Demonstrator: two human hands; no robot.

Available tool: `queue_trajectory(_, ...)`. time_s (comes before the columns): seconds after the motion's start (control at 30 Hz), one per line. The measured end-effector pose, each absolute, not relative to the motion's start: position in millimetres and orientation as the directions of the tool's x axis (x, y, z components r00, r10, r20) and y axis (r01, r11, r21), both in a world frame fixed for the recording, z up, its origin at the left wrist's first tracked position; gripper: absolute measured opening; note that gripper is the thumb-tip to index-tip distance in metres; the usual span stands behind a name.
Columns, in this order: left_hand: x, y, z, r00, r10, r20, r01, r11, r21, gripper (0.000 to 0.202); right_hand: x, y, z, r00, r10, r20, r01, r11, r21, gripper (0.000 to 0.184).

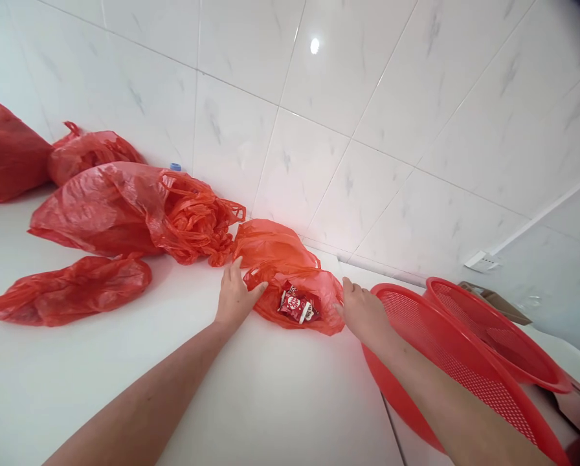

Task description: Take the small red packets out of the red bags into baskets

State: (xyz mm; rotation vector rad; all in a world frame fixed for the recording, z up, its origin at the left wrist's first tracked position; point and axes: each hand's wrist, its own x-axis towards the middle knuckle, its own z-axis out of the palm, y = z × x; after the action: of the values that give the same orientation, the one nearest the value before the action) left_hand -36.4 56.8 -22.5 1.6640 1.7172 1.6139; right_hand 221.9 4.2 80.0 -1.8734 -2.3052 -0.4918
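Note:
A translucent red plastic bag (290,278) lies crumpled on the white counter (251,388), with a red snack wrapper (297,305) showing through its open mouth. My left hand (236,299) rests at the bag's left edge, its fingers spread and touching the thin plastic. On the other side, my right hand (362,315) sits with its fingertips at the bag's right edge. Neither hand visibly grips anything.
Several stuffed red plastic bags (125,213) lie along the wall at left, with a flatter one (71,291) in front. Two stacked red mesh baskets (465,349) stand at right, under my right arm. White marble-look tiles rise behind the counter.

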Motion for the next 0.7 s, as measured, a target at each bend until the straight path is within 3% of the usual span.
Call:
queue_trajectory(0.07, -43.1, 58.2, -25.2, -0.261, 0.918, 0.298, 0.383, -0.185, 0.905, 0.062, 224.3, 9.6, 79.4, -0.210, 0.940, 0.270, 0.975, 0.181, 0.128, 0.005)
queue_trajectory(0.17, -50.0, 56.5, -21.9, -0.103, 0.976, 0.190, 0.195, -0.168, 0.966, 0.035, 227.5, 18.4, 80.5, -0.179, 0.966, 0.187, 0.984, 0.181, 0.006, 0.014)
queue_trajectory(0.33, -56.7, 53.7, 16.5, -0.129, 0.961, 0.244, -0.012, -0.248, 0.969, 0.025, 238.1, 37.4, 115.1, -0.011, 1.000, -0.003, 0.901, 0.009, -0.434, 0.011)
queue_trajectory(0.4, -60.9, 53.8, 41.8, -0.121, 0.945, 0.303, -0.066, -0.312, 0.948, 0.025, 246.8, 40.6, 141.9, 0.036, 0.999, -0.029, 0.698, -0.046, -0.715, 0.019)
queue_trajectory(0.47, -66.0, 53.6, 68.9, -0.123, 0.931, 0.345, -0.121, -0.359, 0.926, 0.026, 256.8, 38.6, 169.2, 0.112, 0.990, 0.083, 0.472, 0.021, -0.881, 0.027)
queue_trajectory(0.57, -73.0, 50.2, 106.5, -0.156, 0.883, 0.442, -0.113, -0.460, 0.880, 0.024, 268.4, 29.0, 198.1, 0.242, 0.938, 0.250, 0.344, 0.158, -0.926, 0.029)
queue_trajectory(0.7, -76.0, 38.5, 139.2, -0.174, 0.849, 0.498, 0.019, -0.503, 0.864, 0.019, 267.5, 15.1, 207.6, 0.243, 0.945, 0.219, 0.381, 0.114, -0.917, 0.025)
